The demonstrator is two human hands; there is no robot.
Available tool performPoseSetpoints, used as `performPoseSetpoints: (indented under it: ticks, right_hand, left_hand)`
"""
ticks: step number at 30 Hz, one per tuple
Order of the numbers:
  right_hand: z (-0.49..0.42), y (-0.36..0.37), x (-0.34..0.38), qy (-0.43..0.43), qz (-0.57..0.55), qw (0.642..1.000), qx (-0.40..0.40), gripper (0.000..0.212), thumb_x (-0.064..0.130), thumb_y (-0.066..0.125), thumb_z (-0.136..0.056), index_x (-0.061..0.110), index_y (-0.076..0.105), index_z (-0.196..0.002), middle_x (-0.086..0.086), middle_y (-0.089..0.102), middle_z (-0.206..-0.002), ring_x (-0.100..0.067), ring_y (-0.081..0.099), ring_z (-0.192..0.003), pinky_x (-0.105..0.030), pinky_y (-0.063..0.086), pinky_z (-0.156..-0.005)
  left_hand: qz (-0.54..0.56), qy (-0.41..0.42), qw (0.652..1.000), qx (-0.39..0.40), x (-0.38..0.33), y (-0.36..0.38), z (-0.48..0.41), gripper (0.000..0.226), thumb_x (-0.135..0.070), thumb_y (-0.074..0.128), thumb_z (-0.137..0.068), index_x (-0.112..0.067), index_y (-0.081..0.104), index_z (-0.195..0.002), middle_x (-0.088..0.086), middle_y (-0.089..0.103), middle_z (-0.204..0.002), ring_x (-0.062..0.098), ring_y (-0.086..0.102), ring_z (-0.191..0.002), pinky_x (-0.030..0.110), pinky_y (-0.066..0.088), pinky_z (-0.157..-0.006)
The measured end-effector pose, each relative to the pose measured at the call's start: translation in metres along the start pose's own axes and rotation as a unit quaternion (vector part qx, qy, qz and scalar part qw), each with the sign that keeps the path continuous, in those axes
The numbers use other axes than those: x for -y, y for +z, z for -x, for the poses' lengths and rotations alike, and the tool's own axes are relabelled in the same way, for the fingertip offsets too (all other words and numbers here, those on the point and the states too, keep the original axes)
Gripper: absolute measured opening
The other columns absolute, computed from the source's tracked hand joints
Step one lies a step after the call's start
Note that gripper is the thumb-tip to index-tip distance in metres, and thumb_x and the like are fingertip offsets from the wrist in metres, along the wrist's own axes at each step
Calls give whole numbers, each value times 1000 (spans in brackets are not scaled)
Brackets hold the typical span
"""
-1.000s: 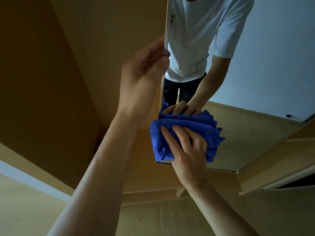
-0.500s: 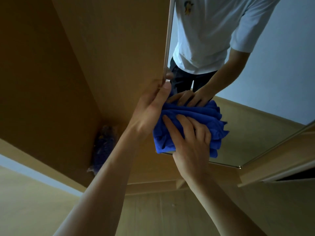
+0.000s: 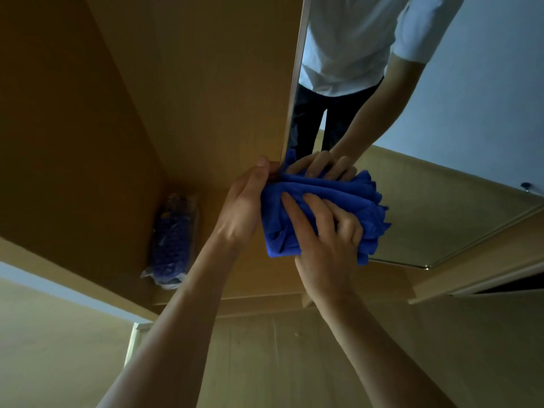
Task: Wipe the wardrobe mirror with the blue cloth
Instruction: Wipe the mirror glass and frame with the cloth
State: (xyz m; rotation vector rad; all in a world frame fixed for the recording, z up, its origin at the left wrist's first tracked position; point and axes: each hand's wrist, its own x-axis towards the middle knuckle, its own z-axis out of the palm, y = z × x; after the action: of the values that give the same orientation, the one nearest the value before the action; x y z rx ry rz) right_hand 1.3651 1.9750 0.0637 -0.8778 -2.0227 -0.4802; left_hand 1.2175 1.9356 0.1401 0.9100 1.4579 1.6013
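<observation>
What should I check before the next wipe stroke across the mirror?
1. The blue cloth lies against the mirror, at its lower left corner: ok.
2. The right hand presses the cloth: ok.
3. The left hand grips the door edge to steady it: ok.
4. Glass to the right of the cloth is unobstructed: ok.
5. Streaks remaining on the glass: cannot tell, the light is dim.
6. The wrapped bundle inside the wardrobe is apart from both hands: ok.
</observation>
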Motion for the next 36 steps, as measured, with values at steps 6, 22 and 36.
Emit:
performPoseSetpoints:
  ticks: [6,22,36]
  right_hand:
    - [53,27,-5,-26,-12,997,67,39,17,67,-97,29,68,-134,-2,69,-129,-26,52,-112,-44,45,-94]
    - [82,23,-17,36,-190,894,404,58,-1,67,-79,22,65,-132,0,62,-131,-27,58,-116,-42,46,-99]
    - [-17,-120,-68,26,-234,905,354,45,13,65,-74,30,57,-116,23,53,-102,-10,57,-97,-32,47,-92]
  left_hand:
    - [-12,38,999,-3,6,5,-1,49,-31,43,-94,14,57,-108,26,61,-97,30,56,-92,57,49,-87]
    - [-145,97,983,-63,17,14,4,14,-33,52,-106,-29,65,-107,-30,64,-80,-11,58,-79,6,41,-70]
    - [-152,170,970,-83,-99,38,34,45,-7,50,-99,-19,53,-142,-10,63,-131,1,58,-121,23,48,-100]
